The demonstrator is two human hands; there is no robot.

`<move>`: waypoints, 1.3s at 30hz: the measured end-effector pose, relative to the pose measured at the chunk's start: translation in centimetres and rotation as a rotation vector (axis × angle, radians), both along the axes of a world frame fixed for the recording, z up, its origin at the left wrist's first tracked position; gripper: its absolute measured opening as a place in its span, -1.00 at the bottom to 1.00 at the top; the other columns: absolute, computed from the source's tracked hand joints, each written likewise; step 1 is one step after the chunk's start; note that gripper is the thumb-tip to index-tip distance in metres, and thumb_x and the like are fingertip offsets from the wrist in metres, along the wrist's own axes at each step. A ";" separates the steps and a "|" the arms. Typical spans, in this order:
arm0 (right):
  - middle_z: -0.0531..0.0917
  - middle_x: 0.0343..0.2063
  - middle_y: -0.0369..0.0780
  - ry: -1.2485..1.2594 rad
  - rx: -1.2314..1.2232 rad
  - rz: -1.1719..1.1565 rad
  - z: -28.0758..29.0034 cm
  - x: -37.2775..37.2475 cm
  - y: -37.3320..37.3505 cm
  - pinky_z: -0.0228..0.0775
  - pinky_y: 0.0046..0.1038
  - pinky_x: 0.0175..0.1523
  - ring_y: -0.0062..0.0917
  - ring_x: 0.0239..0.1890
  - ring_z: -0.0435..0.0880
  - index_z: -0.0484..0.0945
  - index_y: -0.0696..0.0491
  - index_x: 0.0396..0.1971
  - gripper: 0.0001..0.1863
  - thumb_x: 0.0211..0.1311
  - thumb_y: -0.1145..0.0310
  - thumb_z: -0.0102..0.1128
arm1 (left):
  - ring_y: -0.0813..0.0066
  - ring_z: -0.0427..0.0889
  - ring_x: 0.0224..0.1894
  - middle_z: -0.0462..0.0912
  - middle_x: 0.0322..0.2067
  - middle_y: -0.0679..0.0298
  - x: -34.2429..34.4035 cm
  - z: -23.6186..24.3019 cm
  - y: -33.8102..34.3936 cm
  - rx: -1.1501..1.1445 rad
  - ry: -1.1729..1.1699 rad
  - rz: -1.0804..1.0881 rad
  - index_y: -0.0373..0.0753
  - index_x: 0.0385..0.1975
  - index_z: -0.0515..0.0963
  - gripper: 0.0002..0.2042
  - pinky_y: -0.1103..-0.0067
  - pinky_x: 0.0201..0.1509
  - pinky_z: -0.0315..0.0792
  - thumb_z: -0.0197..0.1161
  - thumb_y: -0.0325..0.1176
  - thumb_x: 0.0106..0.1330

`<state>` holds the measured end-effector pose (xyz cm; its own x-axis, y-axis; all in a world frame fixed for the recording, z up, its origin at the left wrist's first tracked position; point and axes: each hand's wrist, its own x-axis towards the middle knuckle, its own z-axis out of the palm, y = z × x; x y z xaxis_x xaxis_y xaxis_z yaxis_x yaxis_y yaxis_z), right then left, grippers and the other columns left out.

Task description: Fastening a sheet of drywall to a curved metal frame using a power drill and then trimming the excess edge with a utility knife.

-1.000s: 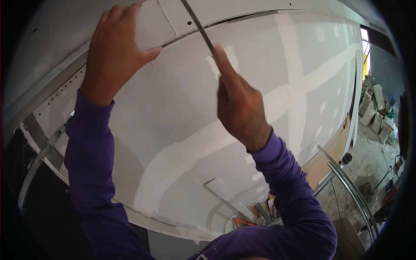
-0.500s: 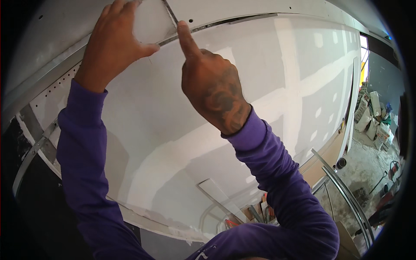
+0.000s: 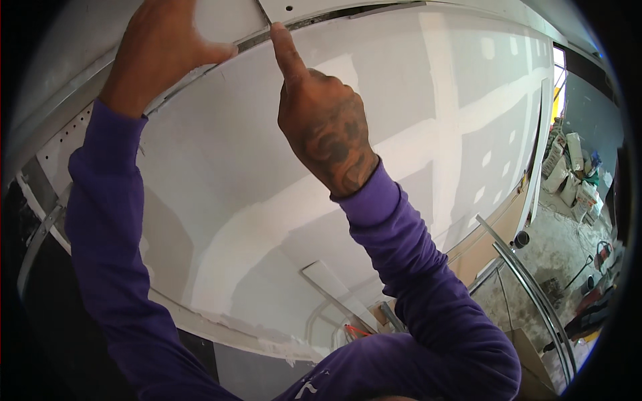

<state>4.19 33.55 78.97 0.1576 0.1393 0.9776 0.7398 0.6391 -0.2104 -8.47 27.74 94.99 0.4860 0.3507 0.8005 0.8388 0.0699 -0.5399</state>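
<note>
My left hand [image 3: 164, 50] is raised against the pale panel [image 3: 224, 23] at the top left. Its thumb is spread away from the fingers, which run past the top edge, and the thumb tip lies near the long gap [image 3: 257, 40] above the wall board. My right hand [image 3: 326, 127] is lifted to its right, back towards me. The index finger stretches up to the lower end of a narrow dark seam [image 3: 263, 11] between two panels. Its other fingers are curled, and whatever they may hold is hidden. Below spreads a grey wall board [image 3: 247, 140] with white filler bands.
A board offcut [image 3: 338, 291] leans low against the wall. Long metal channels [image 3: 535, 294] slant at the lower right. Filled bags [image 3: 568, 174], a dark bucket [image 3: 521, 239] and tools stand on the dusty floor. A metal rail [image 3: 63, 144] runs along the left.
The whole view has shifted, so wall, panels and hands sit higher and slightly left; my left fingers are now cut off by the top edge. Both hands stay about the same place along the gap.
</note>
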 end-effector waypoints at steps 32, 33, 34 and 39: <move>0.64 -0.57 -0.12 -0.226 -0.725 0.207 -31.1 8.5 -8.0 0.50 -0.17 -0.56 -0.23 -0.65 0.63 0.15 -0.07 0.52 -0.28 0.38 0.47 0.07 | -0.06 0.47 0.24 0.49 0.15 -0.04 -2.1 2.0 -5.2 0.010 0.344 0.021 -0.34 0.30 0.38 -0.14 0.28 0.32 0.43 0.58 -0.34 -0.13; 0.65 -0.57 -0.12 -0.234 -0.723 0.238 -31.1 8.7 -8.0 0.50 -0.16 -0.55 -0.22 -0.65 0.64 0.15 -0.07 0.52 -0.29 0.38 0.46 0.08 | -0.07 0.47 0.23 0.49 0.15 -0.04 -2.5 1.4 -5.9 -0.079 0.277 0.077 -0.33 0.30 0.38 -0.14 0.27 0.32 0.43 0.58 -0.37 -0.14; 0.65 -0.57 -0.12 -0.243 -0.727 0.269 -31.2 9.0 -8.1 0.50 -0.16 -0.54 -0.22 -0.64 0.64 0.16 -0.06 0.52 -0.29 0.39 0.46 0.09 | -0.07 0.47 0.23 0.49 0.15 -0.04 -2.6 0.3 -6.8 -0.092 0.266 0.093 -0.33 0.30 0.38 -0.14 0.27 0.32 0.43 0.58 -0.37 -0.14; 0.63 -0.60 -0.09 -0.183 -0.757 0.280 -32.8 13.2 -7.3 0.48 -0.15 -0.52 -0.19 -0.63 0.64 0.25 0.01 0.46 -0.39 0.44 0.40 0.09 | -0.01 0.53 0.21 0.51 0.13 -0.02 -2.7 -10.5 -9.2 -0.488 -0.086 -0.068 -0.30 0.35 0.35 -0.08 0.28 0.29 0.44 0.62 -0.33 -0.14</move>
